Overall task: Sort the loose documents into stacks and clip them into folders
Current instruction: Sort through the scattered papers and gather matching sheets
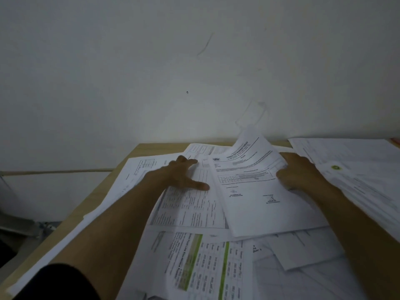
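Fingers of your left hand (184, 174) lie spread and straight, pressing flat on a white printed form with ruled table lines (190, 204) that sits near the middle of the pale wooden counter (138, 150). Your right hand (298, 172), at three o'clock from the left, curls round the right edge of a white letter sheet with a bold black heading and a small crest (253, 182); the sheet's far end lifts off the pile and bends upward toward the wall at twelve o'clock. That letter overlaps the ruled form along its left edge.

At six o'clock from your hands lies a white page with green bands and columns of figures (201, 265), partly under the form. At nine o'clock, plain white sheets with faint tables (138, 169) fan out toward the counter's left edge. At two o'clock, another spread of white papers, one bearing a small round green emblem (336, 167), runs under your right forearm. A dark sleeve (65, 282) covers your left upper arm at seven o'clock.
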